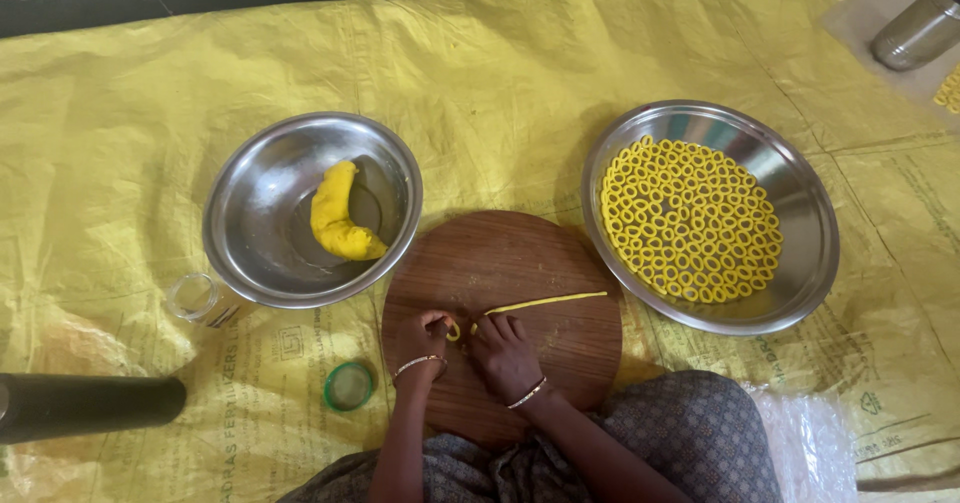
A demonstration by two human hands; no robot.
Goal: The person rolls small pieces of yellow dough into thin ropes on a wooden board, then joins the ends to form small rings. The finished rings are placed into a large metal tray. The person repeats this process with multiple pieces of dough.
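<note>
While curling the dough strip [545, 303] on the round wooden board [540, 363], best kept thin and even, ends pressed firmly. Left hand [422, 338] pinching a small yellow curl [454, 330]; right hand [505, 353] with fingers pressed on the strip's near end. Bright yellow, soft, rope-like, lying across the board between the dough bowl [250, 253] at left and ring-filled tray [810, 253] at right.

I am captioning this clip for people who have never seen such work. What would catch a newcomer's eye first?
First, the wide steel plate on the right, packed with small yellow dough rings. Next, the round wooden board in the middle, where the left hand and right hand pinch the end of a thin dough strip. On the left, a steel bowl holds a curved dough lump.
</note>
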